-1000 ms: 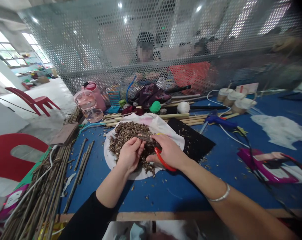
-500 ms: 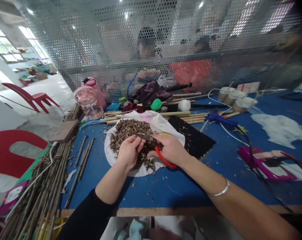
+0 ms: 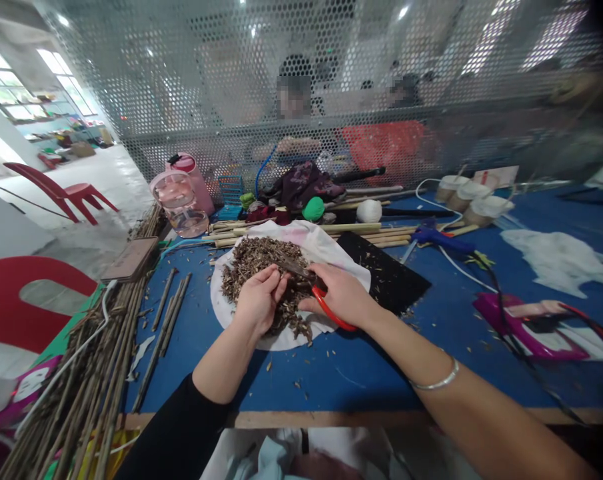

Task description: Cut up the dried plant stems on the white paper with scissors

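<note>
My right hand (image 3: 344,293) grips a pair of scissors with red handles (image 3: 328,310), their dark blades pointing left over a pile of dry brown plant bits (image 3: 261,253). Just left of the blades, my left hand (image 3: 258,303) is closed in a pinch. Whatever lies between its fingertips is too small to name. Both hands are above the pile, which rests on a round white cloth (image 3: 344,260) on the blue table. A black sheet (image 3: 398,280) lies partly beside the cloth on the right.
Long thin sticks (image 3: 96,360) line the left edge, a phone-like slab (image 3: 130,259) on top. Behind the cloth are a pink-lidded clear jug (image 3: 181,207), yarn balls (image 3: 368,211) and bamboo sticks. To the right lie a blue glue gun (image 3: 441,237), paper cups (image 3: 486,210) and a magenta device (image 3: 536,327).
My right hand has shifted slightly, and the yellow part of the scissors' handle no longer shows. My left hand keeps its pinch near the blades. The view has moved a little.
</note>
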Demonstrator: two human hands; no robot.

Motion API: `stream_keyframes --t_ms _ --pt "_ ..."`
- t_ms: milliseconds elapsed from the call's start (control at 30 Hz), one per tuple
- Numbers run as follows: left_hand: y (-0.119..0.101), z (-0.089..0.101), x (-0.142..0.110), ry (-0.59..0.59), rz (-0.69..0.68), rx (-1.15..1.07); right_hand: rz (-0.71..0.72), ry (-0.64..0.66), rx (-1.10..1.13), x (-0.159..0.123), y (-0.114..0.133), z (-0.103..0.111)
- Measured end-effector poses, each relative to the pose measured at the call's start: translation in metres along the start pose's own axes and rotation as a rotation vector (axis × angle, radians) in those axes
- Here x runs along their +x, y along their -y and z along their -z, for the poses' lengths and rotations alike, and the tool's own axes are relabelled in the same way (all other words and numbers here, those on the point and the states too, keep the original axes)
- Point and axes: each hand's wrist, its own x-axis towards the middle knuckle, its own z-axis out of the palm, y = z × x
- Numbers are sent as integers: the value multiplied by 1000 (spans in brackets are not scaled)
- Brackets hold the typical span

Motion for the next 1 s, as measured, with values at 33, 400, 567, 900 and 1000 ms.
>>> stream_keyframes --t_ms 33,400,567,900,1000 --pt "-1 0 0 12 0 -7 17 -9 -7 0 0 0" --pt "3 3 1 52 -20 73 131 -67 -167 1 1 -5" --pt "6 2 0 57 -63 101 128 -79 -142 0 2 -6" --pt "5 4 1 91 -160 198 112 -89 -67 -2 -3 -9" --pt "5 5 2 86 -151 222 110 -86 -61 -2 -5 -10"
